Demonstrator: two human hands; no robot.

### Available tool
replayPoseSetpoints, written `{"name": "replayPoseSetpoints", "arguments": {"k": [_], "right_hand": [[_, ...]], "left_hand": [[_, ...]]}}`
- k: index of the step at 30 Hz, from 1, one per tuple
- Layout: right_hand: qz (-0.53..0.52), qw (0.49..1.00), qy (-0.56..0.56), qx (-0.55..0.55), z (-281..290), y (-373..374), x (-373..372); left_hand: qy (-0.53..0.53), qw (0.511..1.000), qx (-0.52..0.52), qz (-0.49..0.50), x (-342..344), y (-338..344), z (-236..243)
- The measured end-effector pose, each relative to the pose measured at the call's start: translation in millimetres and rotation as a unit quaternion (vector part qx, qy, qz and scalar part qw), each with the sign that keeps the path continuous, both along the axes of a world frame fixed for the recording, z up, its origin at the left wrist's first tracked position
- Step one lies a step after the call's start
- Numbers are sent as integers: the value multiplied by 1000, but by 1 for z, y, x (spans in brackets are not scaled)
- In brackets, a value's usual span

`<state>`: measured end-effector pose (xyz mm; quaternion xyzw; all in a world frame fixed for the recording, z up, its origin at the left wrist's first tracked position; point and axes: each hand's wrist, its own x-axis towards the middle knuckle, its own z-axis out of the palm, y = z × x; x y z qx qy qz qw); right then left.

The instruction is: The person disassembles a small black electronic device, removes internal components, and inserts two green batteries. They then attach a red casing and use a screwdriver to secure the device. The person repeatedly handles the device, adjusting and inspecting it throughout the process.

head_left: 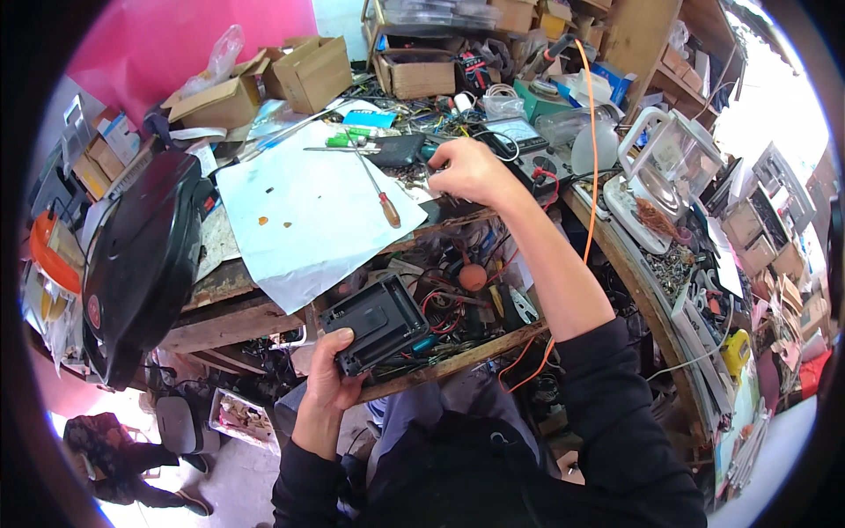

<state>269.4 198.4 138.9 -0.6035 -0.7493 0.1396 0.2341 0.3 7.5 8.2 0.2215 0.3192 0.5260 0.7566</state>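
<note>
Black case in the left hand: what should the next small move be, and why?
Perhaps lift the black case onto the white sheet. The left hand holds it over the cluttered open drawer, where a loose part could get lost, while the sheet is mostly bare. The right hand is among small items on the bench.

Head camera: fisheye on the person's head, left of its pair, upright.
Facing: steeply down and ahead, across the workbench (224, 331).
Near edge: the person's black sleeves (304, 484) and lap (407, 433), from above.
Hands: left hand (326, 377) and right hand (471, 172), close below the lens.
Far edge: pink wall (176, 53) at left, wooden shelving (650, 44) at right.
Near left: floor (224, 475), well below the workbench.
</note>
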Motion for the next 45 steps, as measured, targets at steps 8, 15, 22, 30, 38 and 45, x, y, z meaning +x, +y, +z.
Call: {"name": "replayPoseSetpoints", "arguments": {"k": [8, 15, 22, 30, 38, 45], "right_hand": [[75, 875, 479, 6, -15, -33, -3], [190, 848, 495, 14, -41, -115, -19], [272, 905, 272, 183, -55, -139, -33], [234, 918, 223, 229, -64, -144, -40], [226, 913, 244, 238, -66, -147, -43], [219, 912, 246, 245, -68, -147, -44]], "left_hand": [[-26, 1000, 3, -3, -5, 1, -7], [-41, 999, -2, -18, -7, 2, -6], [-51, 998, -14, -14, -5, 1, 0], [-37, 999, -33, 15, 5, -1, 10], [-26, 999, -7, -22, -11, 2, -15], [-49, 999, -8, -6, -5, 0, -6]]}}
